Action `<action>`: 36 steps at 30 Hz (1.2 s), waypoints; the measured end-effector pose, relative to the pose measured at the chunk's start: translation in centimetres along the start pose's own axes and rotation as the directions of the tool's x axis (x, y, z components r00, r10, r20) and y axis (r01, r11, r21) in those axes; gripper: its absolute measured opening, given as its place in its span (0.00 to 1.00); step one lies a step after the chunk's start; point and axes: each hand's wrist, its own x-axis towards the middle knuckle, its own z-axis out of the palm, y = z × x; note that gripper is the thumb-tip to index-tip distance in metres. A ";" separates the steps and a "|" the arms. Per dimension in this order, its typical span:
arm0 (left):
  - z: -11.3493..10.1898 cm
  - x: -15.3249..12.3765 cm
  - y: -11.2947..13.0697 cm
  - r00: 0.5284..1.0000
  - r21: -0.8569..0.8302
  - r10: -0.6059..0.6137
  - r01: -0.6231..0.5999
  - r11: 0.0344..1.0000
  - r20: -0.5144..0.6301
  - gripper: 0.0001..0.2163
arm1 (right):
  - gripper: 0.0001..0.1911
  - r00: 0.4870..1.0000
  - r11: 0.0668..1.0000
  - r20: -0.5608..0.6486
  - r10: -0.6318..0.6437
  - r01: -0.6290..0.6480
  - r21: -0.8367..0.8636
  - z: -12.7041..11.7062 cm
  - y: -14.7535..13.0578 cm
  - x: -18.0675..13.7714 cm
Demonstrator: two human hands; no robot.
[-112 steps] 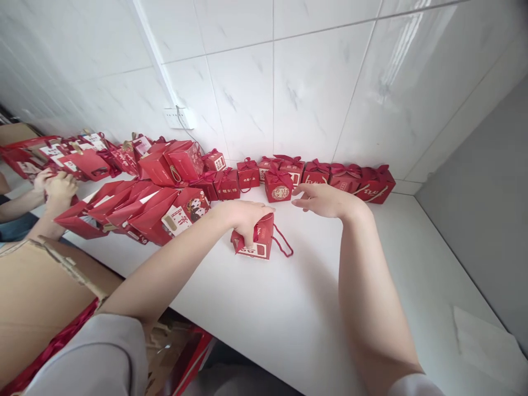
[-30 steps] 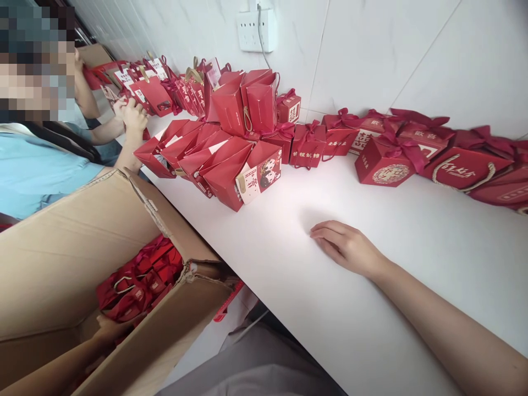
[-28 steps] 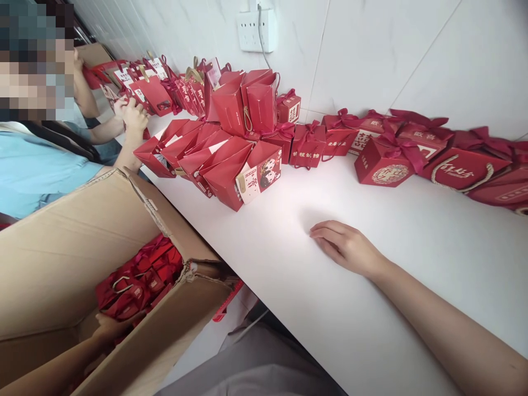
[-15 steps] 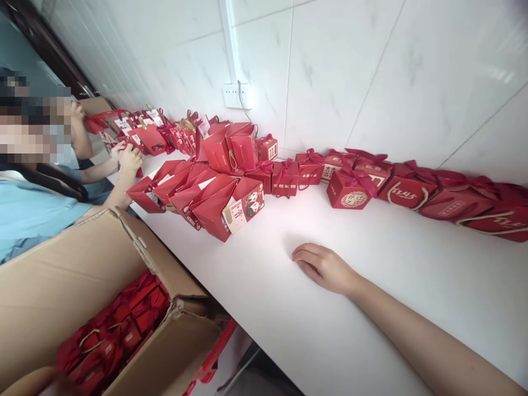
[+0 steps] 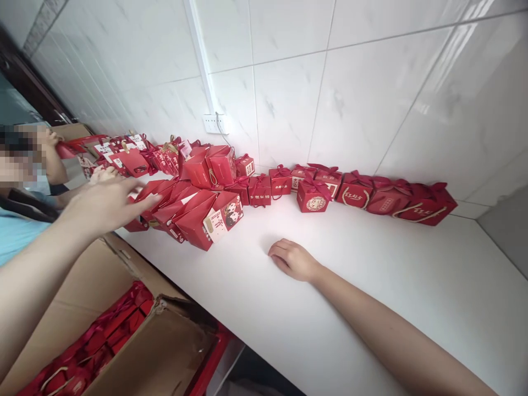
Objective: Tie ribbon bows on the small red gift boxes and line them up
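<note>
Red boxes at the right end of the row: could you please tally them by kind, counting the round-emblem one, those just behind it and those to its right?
Round-emblem box: 1
White-panelled boxes behind it, partly hidden: 2
Bow-topped boxes to its right: 3
Total in view: 6

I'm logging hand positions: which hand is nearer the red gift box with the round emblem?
Right. The right hand is on the near side of the red gift box with the round emblem, not touching; the left hand is much farther to its left.
</note>
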 end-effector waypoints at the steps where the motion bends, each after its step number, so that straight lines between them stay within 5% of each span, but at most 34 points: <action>1: -0.5 1.5 2.0 0.993 -0.045 0.117 -0.118 0.992 -0.035 0.38 | 0.09 1.000 1.000 -0.018 0.006 -0.006 -0.026 0.0 0.0 0.0; 4: -1.6 5.0 8.9 0.884 -0.263 0.466 -0.461 0.848 -0.047 0.33 | 0.09 0.994 0.993 -0.098 0.047 -0.057 -0.105 0.0 0.2 0.3; 7: -0.5 7.2 16.1 0.762 -0.516 0.647 -0.565 0.643 -0.027 0.26 | 0.12 0.976 0.977 -0.197 0.092 -0.127 -0.173 -0.6 0.9 1.3; 10: 3.4 7.7 22.4 0.774 -0.806 0.624 -0.302 0.508 0.103 0.18 | 0.12 0.959 0.959 -0.261 0.108 -0.170 -0.226 -2.2 2.5 2.9; 15: 12.4 4.6 29.1 0.871 -0.872 0.482 -0.160 0.462 0.096 0.09 | 0.12 0.844 0.890 -0.468 0.261 -0.398 -0.222 -6.3 6.2 4.9; 19: 17.2 1.6 30.8 0.944 -0.934 0.326 -0.064 0.352 0.058 0.13 | 0.14 0.685 0.793 -0.610 0.399 -0.591 -0.146 -9.3 9.1 5.5; 22: 18.7 1.4 30.8 0.953 -0.967 0.302 -0.045 0.251 0.034 0.13 | 0.16 0.641 0.739 -0.602 0.477 -0.663 -0.121 -11.3 11.7 6.4; 29: 19.3 2.9 30.1 0.946 -0.990 0.309 0.067 0.123 0.102 0.15 | 0.11 0.689 0.691 -0.287 0.666 -0.714 -0.110 -15.1 17.1 8.2; 36: 18.7 2.9 30.3 0.942 -0.989 0.303 0.130 0.063 0.144 0.20 | 0.09 0.741 0.735 -0.131 0.659 -0.671 -0.095 -16.2 14.1 6.0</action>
